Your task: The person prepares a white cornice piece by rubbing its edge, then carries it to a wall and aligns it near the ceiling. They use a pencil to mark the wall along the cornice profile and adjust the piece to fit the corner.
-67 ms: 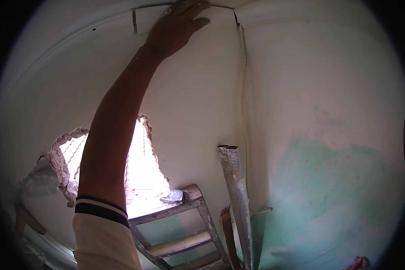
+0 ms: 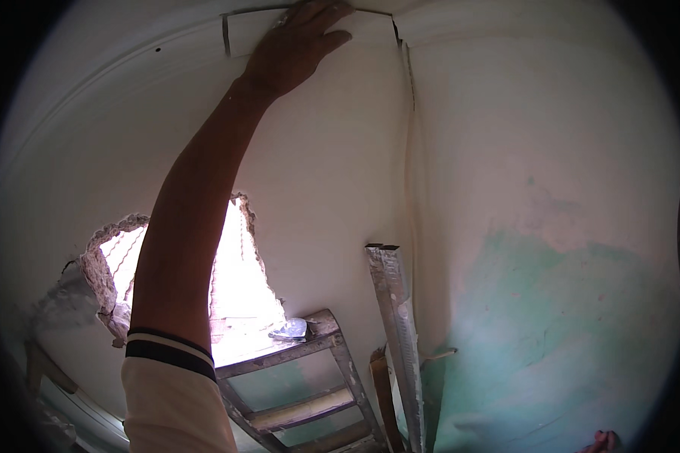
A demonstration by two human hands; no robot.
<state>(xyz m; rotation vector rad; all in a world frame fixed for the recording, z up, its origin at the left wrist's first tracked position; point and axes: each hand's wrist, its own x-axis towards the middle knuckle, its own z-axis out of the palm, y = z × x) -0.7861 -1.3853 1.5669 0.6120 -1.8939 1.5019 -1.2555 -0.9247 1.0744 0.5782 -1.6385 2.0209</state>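
My left arm stretches far up, and my left hand (image 2: 298, 49) lies flat against a white cornice piece (image 2: 245, 30) at the top of the wall. Its thumb is spread to the right and its fingers point upward, partly lost at the picture's upper edge. Dark gaps run along the left end and top of this piece, and another gap shows at its right end, by the wall corner. Low at the right rim, a few curled fingers of my right hand (image 2: 603, 441) show; the rest of it, and whatever it may hold, is out of sight.
A ragged hole (image 2: 245, 275) in the wall lets in bright light. Below it stands a stained wooden ladder (image 2: 340, 377) with a small trowel-like tool (image 2: 291, 329) on top. A long metal straightedge (image 2: 397, 325) leans in the corner, beside a wall (image 2: 536, 325) with green patches.
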